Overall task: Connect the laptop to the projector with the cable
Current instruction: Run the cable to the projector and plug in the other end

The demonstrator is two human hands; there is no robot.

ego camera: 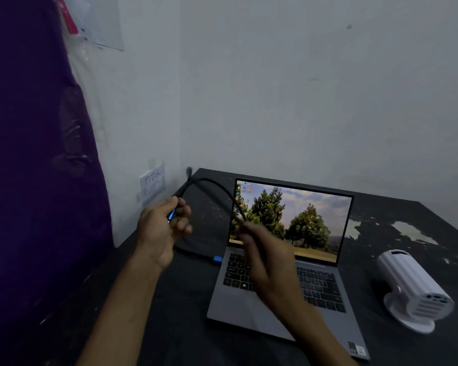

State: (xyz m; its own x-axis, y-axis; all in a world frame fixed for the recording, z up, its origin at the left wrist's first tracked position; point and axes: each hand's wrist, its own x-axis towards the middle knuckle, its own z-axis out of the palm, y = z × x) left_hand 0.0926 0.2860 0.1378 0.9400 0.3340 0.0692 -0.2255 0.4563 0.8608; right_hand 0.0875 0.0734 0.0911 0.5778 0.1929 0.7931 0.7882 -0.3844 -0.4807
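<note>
An open grey laptop [262, 315] stands on the dark table [185, 299], its screen lit with a picture of trees. One blue plug [218, 259] of the black cable [212, 184] sits in the laptop's left side. My left hand [161, 231] holds the cable's other blue-tipped end, raised to the left of the screen. The cable arcs over to my right hand [262, 256], blurred above the keyboard and gripping the cable's middle. The white projector [414, 286] lies on its round stand to the right of the laptop, with nothing plugged into what shows of it.
Pale walls meet in a corner behind the table. A wall socket plate [154, 184] is at the left, beside a tall purple plastic-wrapped object [37, 180]. The table surface has worn pale patches [413, 232] at the back right.
</note>
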